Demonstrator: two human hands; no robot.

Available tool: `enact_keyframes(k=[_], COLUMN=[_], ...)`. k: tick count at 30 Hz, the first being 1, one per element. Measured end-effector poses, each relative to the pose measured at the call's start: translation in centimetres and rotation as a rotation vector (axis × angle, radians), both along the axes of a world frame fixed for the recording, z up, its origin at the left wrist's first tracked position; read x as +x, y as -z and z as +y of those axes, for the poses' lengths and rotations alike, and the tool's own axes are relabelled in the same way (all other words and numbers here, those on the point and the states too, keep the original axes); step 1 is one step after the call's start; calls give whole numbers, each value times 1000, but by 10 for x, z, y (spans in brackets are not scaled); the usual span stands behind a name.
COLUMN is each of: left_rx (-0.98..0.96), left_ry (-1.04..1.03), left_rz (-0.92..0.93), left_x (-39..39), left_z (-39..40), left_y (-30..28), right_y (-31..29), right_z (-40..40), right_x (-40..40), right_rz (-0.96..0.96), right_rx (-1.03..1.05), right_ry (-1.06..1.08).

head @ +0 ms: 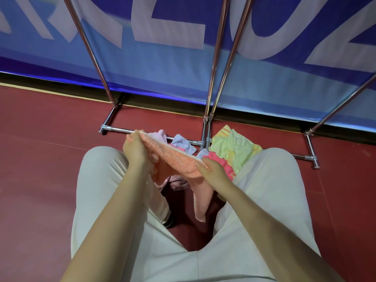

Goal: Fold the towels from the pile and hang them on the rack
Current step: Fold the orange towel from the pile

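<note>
**Orange towel stretched between both hands, over the pile**

Red floor (40, 159), w/ a blue banner (162, 64) bearing big white letters along the back. In front of the banner stands the rack (211, 78): chrome uprights rising out of frame, base bars flat on the floor. No towel shows on the visible part of it.

Person squats or sits low, knees apart, in pale trousers (274, 190); a dark shoe shows between the legs.

Left hand (135, 148) is raised, fingers curled round the upper-left edge of the orange towel (177, 159), pinching it near a corner. Right hand (213, 171) sits lower and to the right, fingers clenched on the same edge at the other end. Towel is pulled fairly taut between the 2 hands, edge slanting down from left to right; the rest hangs loose below, one end drooping between the knees.

The pile (230, 147) lies on the floor just past the hands, by the rack's base bars: yellow-green towel on the right, hot pink one beside the right hand, pale lilac and light pink pieces behind the orange towel. A dusky pink piece lies under the held towel.
</note>
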State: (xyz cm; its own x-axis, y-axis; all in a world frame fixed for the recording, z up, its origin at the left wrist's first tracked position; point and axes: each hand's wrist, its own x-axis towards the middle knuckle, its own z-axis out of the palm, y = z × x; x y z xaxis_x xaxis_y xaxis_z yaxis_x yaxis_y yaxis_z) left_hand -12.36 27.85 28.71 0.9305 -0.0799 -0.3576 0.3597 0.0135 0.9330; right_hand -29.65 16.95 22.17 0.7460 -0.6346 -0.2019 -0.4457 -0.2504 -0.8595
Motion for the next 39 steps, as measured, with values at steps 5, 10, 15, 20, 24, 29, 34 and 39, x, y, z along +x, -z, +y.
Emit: enact_keyframes(k=[5,10,15,20,24,29,34,39], left_rx=[137,116,20,70,38,59,38,21], left_ry=[307,606,820,877,856,772,690,602], left_rz=[-50,-167,-178,-203,-193,-342,-335,-292], left_x=[-24,-59,-80,-98,-102,-93,-78,-67], left_z=[-15,-29,-36,-41,-43,-42,-39,-37], left_y=[18,26,26,31,30,26,23,11], right_y=[-38,-43,-48,-48,-48,-50,-46,-37], right_z=[2,-5,-11,-13,-18,-20,-17,-19], right_x=[-4,-22,-27,-28,-27,-26,-25,-25], right_rz=[-206,-155,-252,-353,-403,-430,-349,-248], right_rx=[92,-206,-211,-120,-49,-24,-76,-119], right_ry=[144,137,174,278,406,402,263,209])
